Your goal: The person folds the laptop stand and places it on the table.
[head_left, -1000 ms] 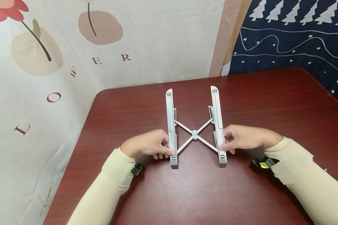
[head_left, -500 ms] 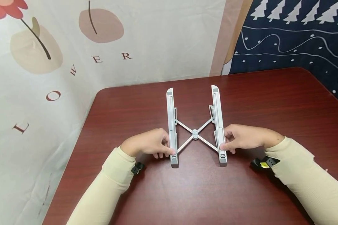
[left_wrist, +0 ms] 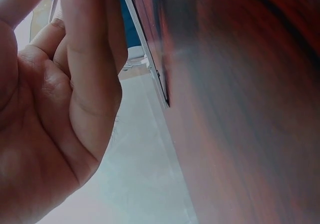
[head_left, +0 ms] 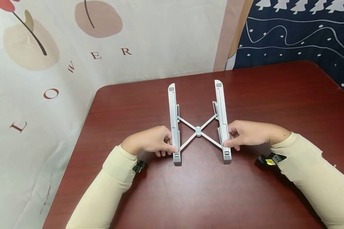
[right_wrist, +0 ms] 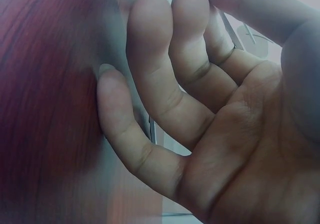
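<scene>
Folding laptop stand (head_left: 198,122), pale grey, lying flat on the dark red-brown table (head_left: 275,95), nearer the far edge than the near one and roughly midway between the left and right edges. Two long rails running from near to far, parallel, joined by a thin X-shaped brace with a small hub at its crossing.

Left hand (head_left: 149,144) set against the outer side of the left rail, at its near end; fingers curled onto the rail, thumb on top by the near tip, gripping it. Seen from the left wrist, the same hand (left_wrist: 60,103) with fingers folded against the rail's edge, the table surface filling the right of that view, blurred.

Right hand (head_left: 247,133) mirrored on the outer side of the right rail, again toward the near end, fingers bent round the rail and thumb laid along it. From the right wrist, that hand (right_wrist: 210,114) with fingers (right_wrist: 155,78) bent and pressed against the grey rail, table surface to the left, blurred.

Hands well apart, one on each rail, stand spread between them. Cream sleeves (head_left: 109,190) reaching in from the near edge. Flower-printed cloth (head_left: 74,63) hanging behind the far-left corner, dark blue tree-patterned cloth (head_left: 298,35) behind the far-right.
</scene>
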The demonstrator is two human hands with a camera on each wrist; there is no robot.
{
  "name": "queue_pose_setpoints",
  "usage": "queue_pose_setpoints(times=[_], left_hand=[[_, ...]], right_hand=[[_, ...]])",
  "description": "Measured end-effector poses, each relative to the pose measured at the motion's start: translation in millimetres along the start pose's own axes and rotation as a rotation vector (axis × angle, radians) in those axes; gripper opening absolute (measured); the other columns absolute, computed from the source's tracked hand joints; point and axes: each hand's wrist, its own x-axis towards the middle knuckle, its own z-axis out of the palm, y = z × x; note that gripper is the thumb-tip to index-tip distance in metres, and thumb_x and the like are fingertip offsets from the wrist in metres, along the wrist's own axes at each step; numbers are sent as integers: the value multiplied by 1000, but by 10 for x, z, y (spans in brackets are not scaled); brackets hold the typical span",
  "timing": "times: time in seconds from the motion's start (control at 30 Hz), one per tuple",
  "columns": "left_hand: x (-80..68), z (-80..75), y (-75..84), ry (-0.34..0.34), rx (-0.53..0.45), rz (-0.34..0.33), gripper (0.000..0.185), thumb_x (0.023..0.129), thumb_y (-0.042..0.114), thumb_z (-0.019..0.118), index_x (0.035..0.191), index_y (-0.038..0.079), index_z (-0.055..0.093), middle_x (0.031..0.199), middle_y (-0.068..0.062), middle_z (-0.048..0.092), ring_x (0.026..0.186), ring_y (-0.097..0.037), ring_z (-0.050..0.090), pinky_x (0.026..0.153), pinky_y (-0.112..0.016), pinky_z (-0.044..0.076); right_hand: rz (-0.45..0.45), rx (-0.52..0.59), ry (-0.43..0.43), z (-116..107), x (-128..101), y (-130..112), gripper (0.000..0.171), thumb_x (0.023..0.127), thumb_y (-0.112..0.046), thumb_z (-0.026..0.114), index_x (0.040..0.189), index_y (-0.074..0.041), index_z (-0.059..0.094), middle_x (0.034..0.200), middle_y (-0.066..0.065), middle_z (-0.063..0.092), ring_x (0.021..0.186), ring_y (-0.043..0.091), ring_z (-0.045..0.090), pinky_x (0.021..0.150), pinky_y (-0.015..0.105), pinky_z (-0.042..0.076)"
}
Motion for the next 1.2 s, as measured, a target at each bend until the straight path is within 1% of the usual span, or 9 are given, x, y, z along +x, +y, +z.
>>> queue_pose_setpoints(times=[0.23, 0.57, 0.8, 0.93, 1.07, 1.2], left_hand=[[-16, -2, 5, 5, -2, 5, 21, 90, 23, 75, 77, 6, 71, 69, -6, 71, 53, -16, 67, 57, -32, 60], [-4, 5, -19, 15, -28, -18, 20, 89, 21, 76, 78, 6, 70, 70, -7, 72, 53, -14, 66, 56, -32, 60], [-7, -6, -2, 11, -29, -11, 19, 89, 21, 76, 79, 6, 69, 71, -7, 72, 54, -15, 66, 57, -32, 60], [-11, -9, 5, 14, -26, -10, 19, 89, 21, 76, 79, 6, 69, 71, -7, 72, 54, -15, 65, 56, -32, 60], [-11, -1, -2, 2, -21, -2, 20, 90, 21, 76, 79, 5, 70, 71, -7, 72, 54, -14, 66, 56, -31, 60], [-11, -6, 3, 10, -7, 7, 20, 89, 21, 76, 79, 5, 69, 70, -7, 72, 54, -16, 67, 57, -32, 60]], right_hand=[[-10, -8, -2, -3, 10, -2, 14, 92, -16, 71, 82, -8, 67, 61, 2, 63, 56, 13, 59, 52, 20, 42], [-6, -1, -4, -3, 15, -8, 14, 93, -17, 71, 83, -8, 66, 61, 1, 62, 57, 14, 60, 54, 21, 44], [-1, -12, -1, -6, 0, -14, 14, 93, -18, 71, 83, -8, 67, 62, 1, 63, 57, 13, 59, 53, 21, 43], [4, 3, 1, -2, 2, -16, 13, 92, -18, 71, 84, -8, 67, 63, 1, 63, 58, 14, 59, 54, 21, 43], [4, 12, -14, 6, 5, -13, 13, 93, -17, 71, 85, -7, 68, 64, 1, 63, 59, 14, 60, 55, 22, 45], [3, -2, -5, -4, 6, -27, 14, 93, -18, 71, 83, -8, 67, 63, 1, 63, 58, 13, 59, 53, 21, 43]])
